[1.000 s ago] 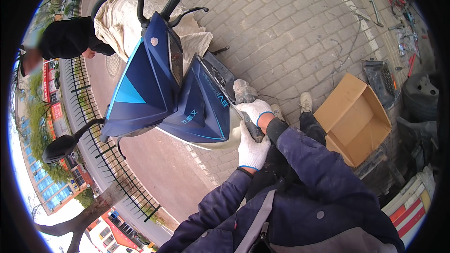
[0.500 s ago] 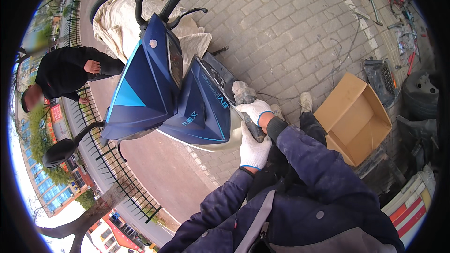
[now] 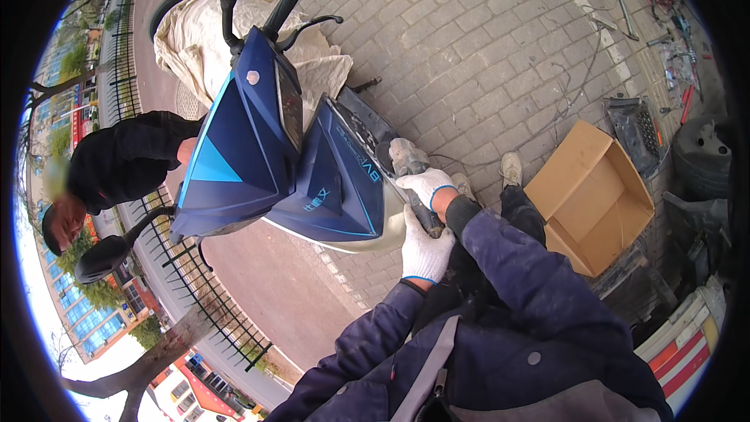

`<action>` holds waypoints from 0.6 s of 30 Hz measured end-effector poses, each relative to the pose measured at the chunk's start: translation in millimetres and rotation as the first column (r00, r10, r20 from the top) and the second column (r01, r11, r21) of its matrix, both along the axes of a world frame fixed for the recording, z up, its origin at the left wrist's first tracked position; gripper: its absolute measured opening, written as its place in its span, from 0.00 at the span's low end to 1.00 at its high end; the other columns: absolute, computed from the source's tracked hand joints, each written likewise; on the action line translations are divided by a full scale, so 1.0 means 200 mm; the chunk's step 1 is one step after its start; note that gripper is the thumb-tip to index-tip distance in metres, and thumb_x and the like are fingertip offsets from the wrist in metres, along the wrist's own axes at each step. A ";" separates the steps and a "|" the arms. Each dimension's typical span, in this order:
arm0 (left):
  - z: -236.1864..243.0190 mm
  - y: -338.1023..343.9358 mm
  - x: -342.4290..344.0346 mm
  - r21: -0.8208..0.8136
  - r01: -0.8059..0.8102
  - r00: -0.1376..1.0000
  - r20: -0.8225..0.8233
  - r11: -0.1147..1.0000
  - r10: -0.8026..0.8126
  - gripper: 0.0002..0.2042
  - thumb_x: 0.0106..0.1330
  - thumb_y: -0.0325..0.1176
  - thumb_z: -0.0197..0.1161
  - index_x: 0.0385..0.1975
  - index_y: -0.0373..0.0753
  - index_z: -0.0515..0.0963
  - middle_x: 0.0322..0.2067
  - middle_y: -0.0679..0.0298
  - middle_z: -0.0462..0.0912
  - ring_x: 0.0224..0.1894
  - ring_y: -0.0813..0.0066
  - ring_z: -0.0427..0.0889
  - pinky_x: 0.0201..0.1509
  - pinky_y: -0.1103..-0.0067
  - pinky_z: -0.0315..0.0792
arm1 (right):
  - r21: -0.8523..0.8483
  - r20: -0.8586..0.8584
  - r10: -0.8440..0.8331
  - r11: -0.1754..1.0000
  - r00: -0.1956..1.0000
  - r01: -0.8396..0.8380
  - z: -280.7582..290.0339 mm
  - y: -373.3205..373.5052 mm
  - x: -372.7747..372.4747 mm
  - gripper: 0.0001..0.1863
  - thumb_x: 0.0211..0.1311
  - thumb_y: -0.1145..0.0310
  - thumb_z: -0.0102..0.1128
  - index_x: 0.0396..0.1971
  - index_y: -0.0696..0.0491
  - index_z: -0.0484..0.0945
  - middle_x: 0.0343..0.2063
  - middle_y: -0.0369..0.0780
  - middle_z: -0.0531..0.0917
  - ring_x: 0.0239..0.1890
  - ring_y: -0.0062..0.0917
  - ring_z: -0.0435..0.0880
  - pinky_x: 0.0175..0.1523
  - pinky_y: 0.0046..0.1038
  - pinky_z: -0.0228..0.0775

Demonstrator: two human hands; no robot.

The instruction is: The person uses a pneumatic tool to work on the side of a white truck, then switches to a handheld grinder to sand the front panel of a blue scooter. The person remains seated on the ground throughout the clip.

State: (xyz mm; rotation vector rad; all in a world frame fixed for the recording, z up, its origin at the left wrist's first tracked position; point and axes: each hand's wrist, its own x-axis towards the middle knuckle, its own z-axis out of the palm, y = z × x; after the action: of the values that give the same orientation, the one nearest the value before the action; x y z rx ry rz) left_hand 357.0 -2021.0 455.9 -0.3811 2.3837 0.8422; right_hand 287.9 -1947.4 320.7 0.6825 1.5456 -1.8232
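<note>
A scooter's dark blue body panel (image 3: pixel 344 187), with light blue stripes and a white lower edge, lies in front of me. My right hand (image 3: pixel 427 185), in a white knit glove, closes at the panel's right edge, thumb and fingers mostly hidden. Below it, my gloved left hand (image 3: pixel 426 245) grips the panel's near right corner, one digit pointing up along the edge. Just above the right hand is a dusty grey rounded part (image 3: pixel 406 158). A dark tube-like piece (image 3: pixel 426 220) shows between the two hands; whether either touches it I cannot tell.
The scooter's front cowl (image 3: pixel 242 141), mirrors and handlebar grip (image 3: pixel 283 12) stand at left, beside a pale cloth (image 3: pixel 320 66). A person (image 3: pixel 133 156) bends there. At right are an open cardboard box (image 3: pixel 555 195), a black plastic part (image 3: pixel 633 133) and scattered tools.
The person at left has bent lower and come closer to the front cowl, an arm now reaching it. My hands stay in nearly the same place on the panel's edge.
</note>
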 end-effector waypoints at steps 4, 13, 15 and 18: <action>-0.03 0.00 0.00 0.029 -0.022 0.997 0.071 0.999 0.019 0.51 0.65 0.39 0.74 0.82 0.22 0.51 0.64 0.32 0.81 0.64 0.45 0.86 0.69 0.65 0.78 | -0.059 0.078 -0.075 0.995 0.994 0.079 -0.02 0.02 0.02 0.26 0.67 0.42 0.67 0.46 0.50 0.94 0.42 0.53 0.93 0.47 0.44 0.92 0.52 0.42 0.80; -0.11 -0.01 -0.05 -0.011 0.030 0.999 0.031 0.999 -0.030 0.51 0.65 0.43 0.74 0.82 0.24 0.52 0.61 0.31 0.83 0.62 0.39 0.87 0.66 0.62 0.80 | -0.081 0.076 0.008 0.997 0.997 -0.001 -0.15 -0.01 -0.03 0.24 0.71 0.42 0.64 0.50 0.43 0.94 0.48 0.53 0.92 0.52 0.46 0.91 0.56 0.43 0.80; -0.10 0.00 -0.04 -0.036 0.038 0.997 0.072 0.999 -0.036 0.50 0.65 0.40 0.74 0.81 0.22 0.52 0.63 0.33 0.82 0.64 0.43 0.86 0.68 0.64 0.79 | 0.044 0.212 0.096 0.993 0.972 -0.107 -0.13 0.01 -0.03 0.23 0.71 0.42 0.64 0.51 0.42 0.94 0.49 0.52 0.92 0.53 0.46 0.91 0.57 0.43 0.80; -0.06 0.03 -0.06 -0.061 0.041 0.999 -0.005 0.997 -0.042 0.50 0.65 0.39 0.74 0.81 0.20 0.53 0.63 0.34 0.82 0.64 0.45 0.86 0.69 0.65 0.78 | 0.098 -0.171 0.105 0.991 0.980 -0.089 -0.09 0.03 -0.05 0.28 0.67 0.42 0.69 0.48 0.53 0.93 0.46 0.52 0.93 0.49 0.43 0.93 0.55 0.41 0.80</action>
State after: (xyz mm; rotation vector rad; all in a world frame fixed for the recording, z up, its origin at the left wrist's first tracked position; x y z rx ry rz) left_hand 344.2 -2015.1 443.9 -0.3523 2.4191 0.7548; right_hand 277.7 -1942.2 302.2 0.4882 1.7536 -1.7895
